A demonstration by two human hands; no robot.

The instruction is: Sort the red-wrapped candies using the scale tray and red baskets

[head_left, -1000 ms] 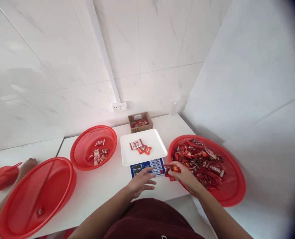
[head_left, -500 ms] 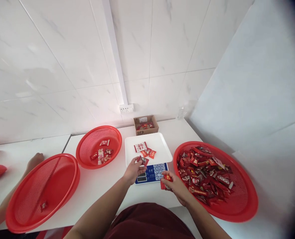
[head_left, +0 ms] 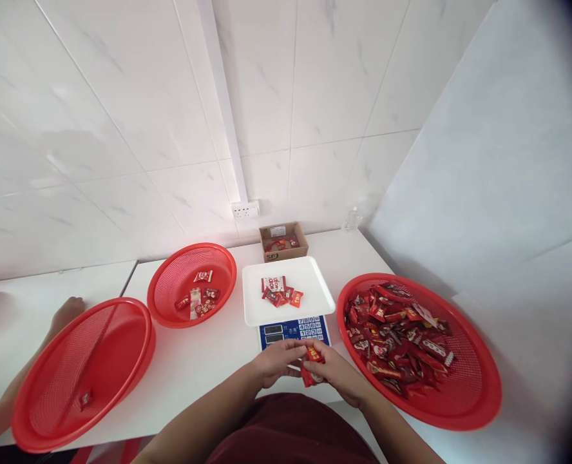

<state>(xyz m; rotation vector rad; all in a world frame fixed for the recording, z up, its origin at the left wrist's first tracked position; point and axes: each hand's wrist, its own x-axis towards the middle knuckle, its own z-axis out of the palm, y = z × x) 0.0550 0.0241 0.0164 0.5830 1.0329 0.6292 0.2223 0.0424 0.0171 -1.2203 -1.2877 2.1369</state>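
My right hand (head_left: 333,372) is closed around a few small red wrapped snack packets (head_left: 312,376), low in front of the scale. My left hand (head_left: 277,362) meets it from the left, fingers apart, their tips touching the edge of those packets. Beyond both hands is a digital scale (head_left: 293,330) with a blue keypad and a white weighing tray (head_left: 254,312). On that tray lie several red snack packets (head_left: 280,298) and a white-and-red one (head_left: 273,284). At the right, a red plastic basket (head_left: 476,403) holds a heap of similar packets.
Behind the tray stands a small cardboard box (head_left: 281,255) with red packets. Left of the scale, a red basket (head_left: 163,283) holds several packets; a nearer one (head_left: 143,335) contains a small packet. Another person's hand (head_left: 68,312) rests beyond it. A clear container (head_left: 352,219) stands by the wall.
My left hand has let a red packet go onto the tray and moved back toward my body, to the packets in my right hand. My right hand has shifted slightly nearer.
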